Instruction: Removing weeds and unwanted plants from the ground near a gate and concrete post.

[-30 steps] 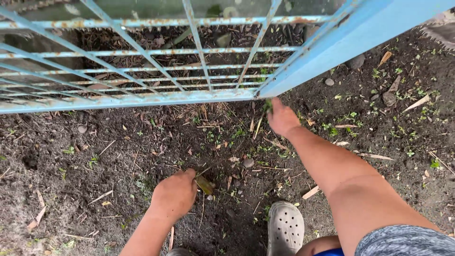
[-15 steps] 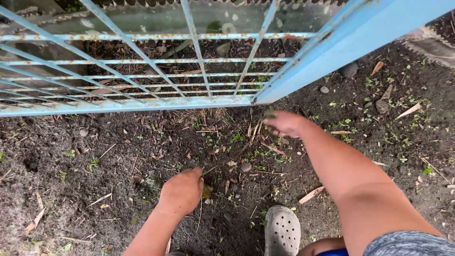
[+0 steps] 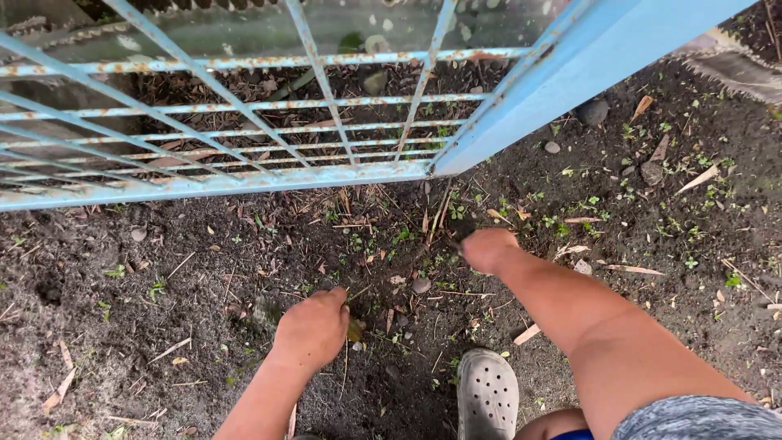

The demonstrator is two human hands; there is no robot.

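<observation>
Dark, damp soil [image 3: 163,326] fills the lower frame, littered with dry leaves, twigs and tiny green weeds [image 3: 358,240], and no package, label or sign shows anywhere. Down at lower centre the left hand [image 3: 312,330] is curled into a loose fist on the ground with a yellowish leaf [image 3: 355,330] at its fingertips, while the right hand [image 3: 487,248], right of centre, is closed down among the sprouts, what it grips hidden. Across the top runs a rusty pale-blue metal gate [image 3: 244,181], and a grey perforated clog [image 3: 487,395] sits at the bottom edge.
</observation>
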